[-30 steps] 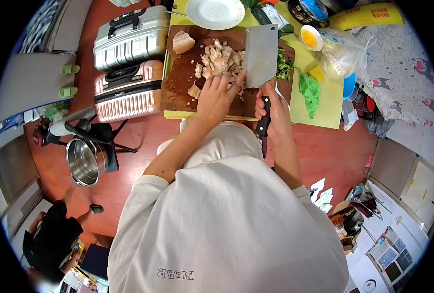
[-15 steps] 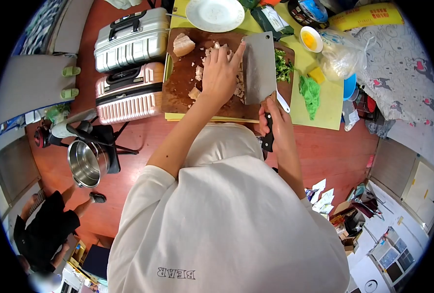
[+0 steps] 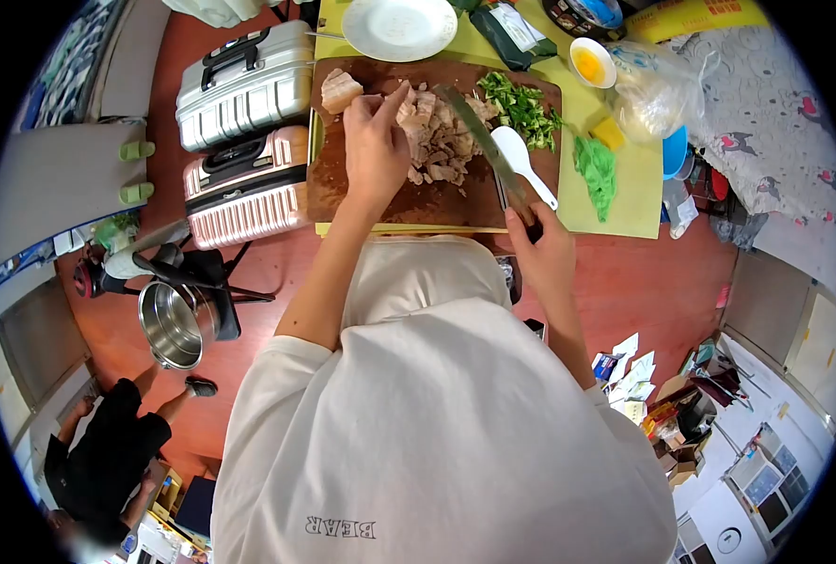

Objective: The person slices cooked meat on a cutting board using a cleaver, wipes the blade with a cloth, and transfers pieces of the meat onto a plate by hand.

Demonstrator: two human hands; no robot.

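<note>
Right hand [image 3: 548, 252] has its fingers closed round the handle of a cleaver [image 3: 487, 141], blade seen nearly edge-on and slanting over the right side of the chopped meat [image 3: 440, 139]. Left hand [image 3: 376, 162] is at the pile's other side, near the larger meat chunk [image 3: 340, 91], fingers partly spread; can't tell if they pinch a scrap. Meat pile sits on the cutting board [image 3: 418, 209], between the hands.

Main risk, my read: left fingertips aren't tucked – a sideways blade swing with the hand reaching in could nick them. Greasy-looking meat could skid under the edge, and a slick grip could let the cleaver twist. White spoon [image 3: 520, 162] lies just beside the blade; a knock could shift it or push it into the chopped greens [image 3: 523, 111]. Pile and greens are close too, so a wide sweep would probably mix them.

Materials: meat pale, irregular, soft-looking; greens leafy, loose. Blade flat grey metal, long and straight from this angle. Spoon smooth, oval-headed. Board dark brown, damp-looking, crumbs scattered – on a yellow-topped bench [image 3: 630, 202]. Plate [image 3: 399, 28] round, glossy white, beyond the board.
</note>
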